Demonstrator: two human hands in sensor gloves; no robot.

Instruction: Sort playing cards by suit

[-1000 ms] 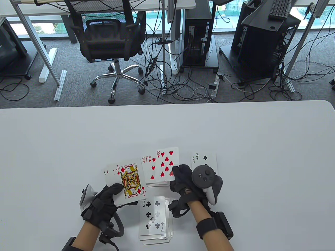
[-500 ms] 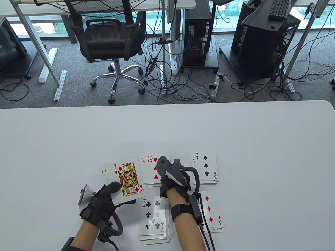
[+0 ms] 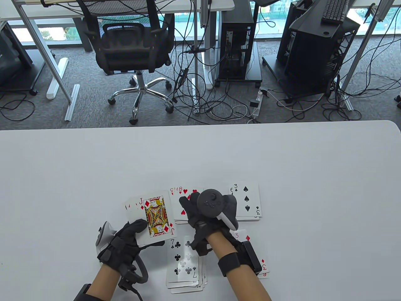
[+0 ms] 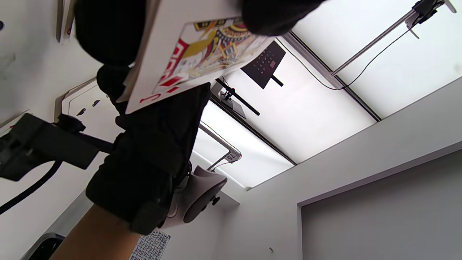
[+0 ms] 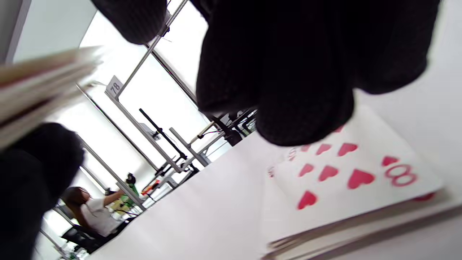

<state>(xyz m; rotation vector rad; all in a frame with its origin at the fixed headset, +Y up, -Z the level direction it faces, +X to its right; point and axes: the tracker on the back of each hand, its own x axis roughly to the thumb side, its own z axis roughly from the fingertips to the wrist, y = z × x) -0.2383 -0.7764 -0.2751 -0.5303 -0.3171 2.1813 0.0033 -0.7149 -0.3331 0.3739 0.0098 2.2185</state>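
My left hand (image 3: 147,233) grips a small fan of cards with the jack of diamonds (image 3: 155,217) on top, thumb on its face; the jack (image 4: 202,50) also shows from below. My right hand (image 3: 188,203) hovers with straight fingers over the hearts pile (image 3: 179,202) and holds nothing. The eight of hearts (image 5: 343,173) lies on top of that pile beneath my fingers (image 5: 296,90). A spades pile topped by the three of spades (image 3: 247,200) lies to the right. The clubs pile shows the seven of clubs (image 3: 183,261). My right forearm partly covers the three of diamonds (image 3: 261,265).
The four piles sit close together near the white table's (image 3: 282,163) front edge. Beyond the far edge stand an office chair (image 3: 131,47), computer towers and floor cables. A person sits far off in the right wrist view (image 5: 90,213).
My right hand laid the eight of hearts on the hearts pile and let go. It then turned palm down and drew back slightly toward the left. The left hand stayed put.
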